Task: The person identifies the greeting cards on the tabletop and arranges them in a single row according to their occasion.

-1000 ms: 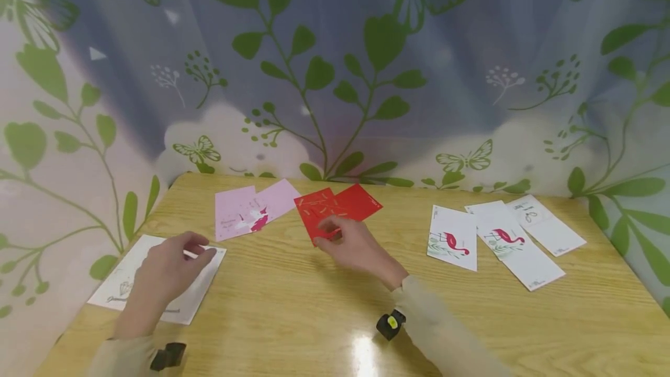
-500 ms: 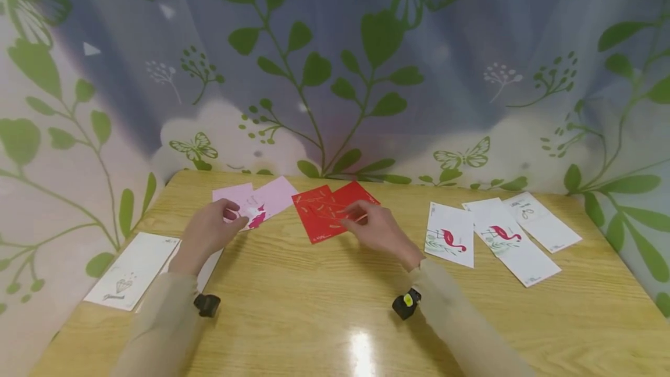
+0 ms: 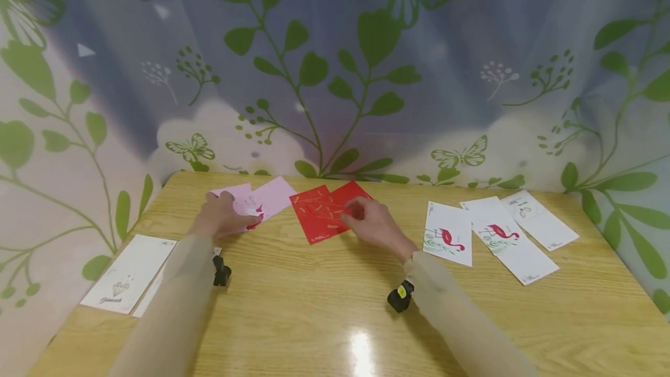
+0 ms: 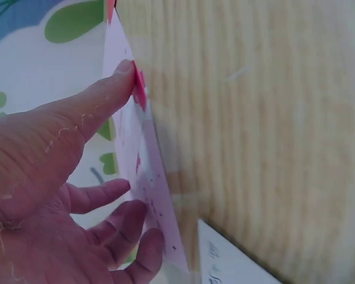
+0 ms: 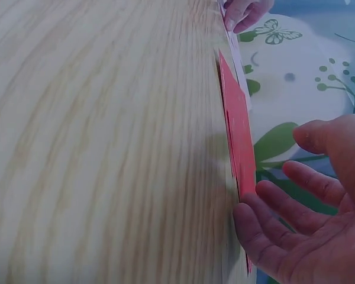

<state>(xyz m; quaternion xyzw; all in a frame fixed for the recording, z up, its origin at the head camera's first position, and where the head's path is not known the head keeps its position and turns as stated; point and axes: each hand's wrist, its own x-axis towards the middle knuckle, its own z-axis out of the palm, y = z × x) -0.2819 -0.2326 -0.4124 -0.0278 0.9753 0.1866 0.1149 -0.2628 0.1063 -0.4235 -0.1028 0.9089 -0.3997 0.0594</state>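
At the back left lie two overlapping pink cards (image 3: 274,195) with a white and magenta print. My left hand (image 3: 222,214) is over the left one; in the left wrist view its thumb and spread fingertips are right at the pink cards (image 4: 160,219). Two red cards (image 3: 314,211) with gold leaf marks overlap at the back middle. My right hand (image 3: 374,223) hovers at their right side, covering part of the rear one. Its fingers are loosely bent with nothing between them, close to the red cards (image 5: 241,130) in the right wrist view.
White cards with a diamond drawing (image 3: 120,278) lie at the left edge, partly behind my left sleeve (image 3: 173,307). On the right are white flamingo cards (image 3: 447,234) and a white card with a line drawing (image 3: 541,220). A patterned curtain (image 3: 335,74) stands behind the wooden table (image 3: 314,319).
My left hand has moved from the white cards at the left, up and right, onto the pink cards. My right hand has shifted right across the red cards.
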